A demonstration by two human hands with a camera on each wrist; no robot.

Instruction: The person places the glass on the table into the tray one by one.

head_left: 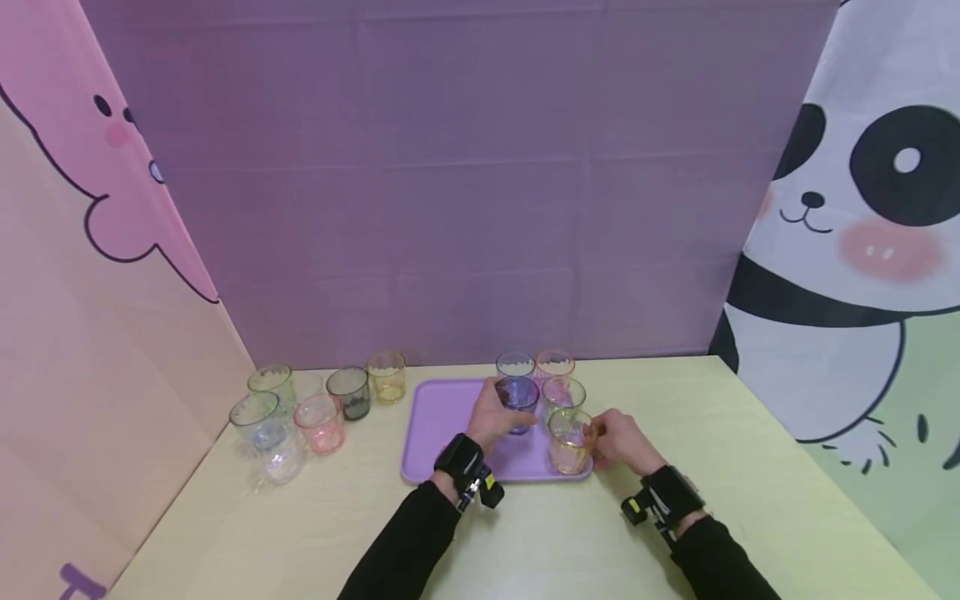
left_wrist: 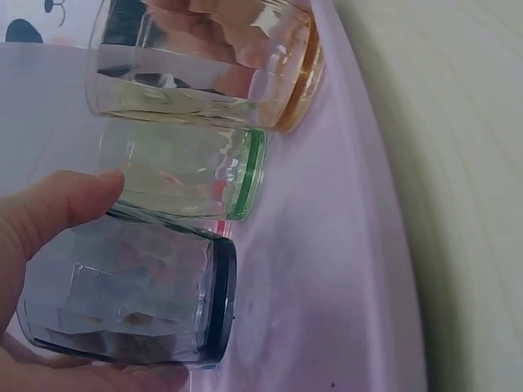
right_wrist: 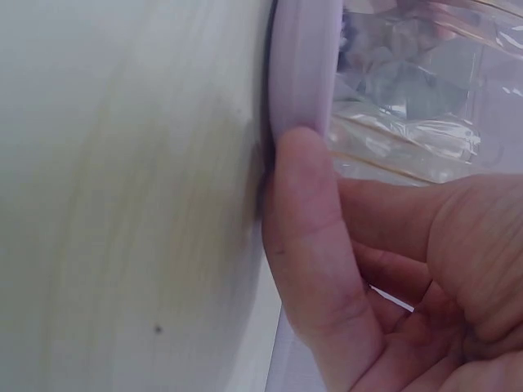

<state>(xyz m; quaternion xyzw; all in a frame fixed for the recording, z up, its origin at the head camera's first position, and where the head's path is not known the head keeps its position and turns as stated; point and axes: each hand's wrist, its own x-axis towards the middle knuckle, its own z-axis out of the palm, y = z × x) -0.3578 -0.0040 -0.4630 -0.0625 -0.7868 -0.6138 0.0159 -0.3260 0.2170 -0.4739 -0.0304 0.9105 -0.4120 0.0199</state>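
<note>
My left hand [head_left: 495, 417] grips a dark blue glass [left_wrist: 131, 294], thumb on one side and fingers on the other. This glass is upright, its base close over the purple tray [head_left: 450, 433]. At the tray's front right corner, my right hand [head_left: 626, 442] holds the rim, one fingertip [right_wrist: 306, 159] against its outer side. Just inside that corner stands an amber glass [head_left: 570, 454], beside the right fingers. A green glass [head_left: 564, 400] stands behind it, and farther back are a light blue glass [head_left: 514, 364] and a pink glass [head_left: 555, 363].
Several glasses stand at the table's left: green [head_left: 272, 379], blue [head_left: 258, 421], clear [head_left: 283, 462], pink [head_left: 321, 429], dark grey [head_left: 352, 396] and yellow [head_left: 387, 379]. A purple cloth wall [head_left: 480, 183] rises behind the table [head_left: 750, 467], with printed panels at both sides.
</note>
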